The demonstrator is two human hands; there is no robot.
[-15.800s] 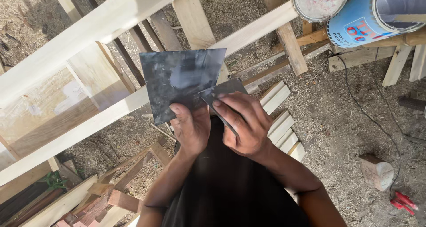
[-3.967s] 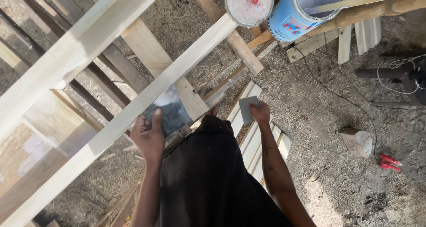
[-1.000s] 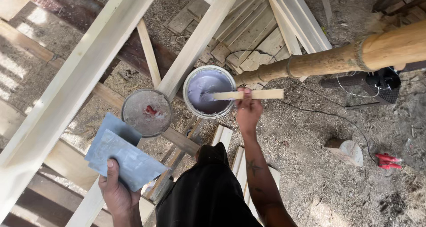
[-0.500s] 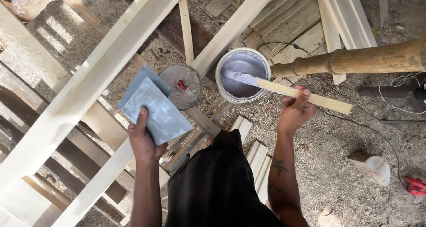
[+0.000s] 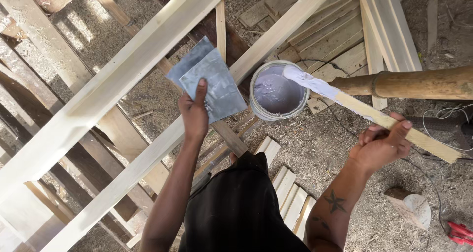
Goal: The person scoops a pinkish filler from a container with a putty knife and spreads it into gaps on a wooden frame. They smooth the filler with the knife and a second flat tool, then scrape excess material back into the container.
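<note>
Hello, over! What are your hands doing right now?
Left hand grips grey sheets. Right hand holds wooden stick, coated tip over paint can. Nothing blocking.

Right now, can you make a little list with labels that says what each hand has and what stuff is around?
left hand: holds grey flat sheets smeared with pale paste, lifted over the wooden frame
right hand: grips a wooden stick, its far end coated in white paste
bucket: round, open, pale paste inside; the stick's coated tip is at its rim
wooden frame: long pale beams running diagonally
bamboo pole: lies to the right of the bucket
ground: covered in sawdust, with stacked planks
</note>
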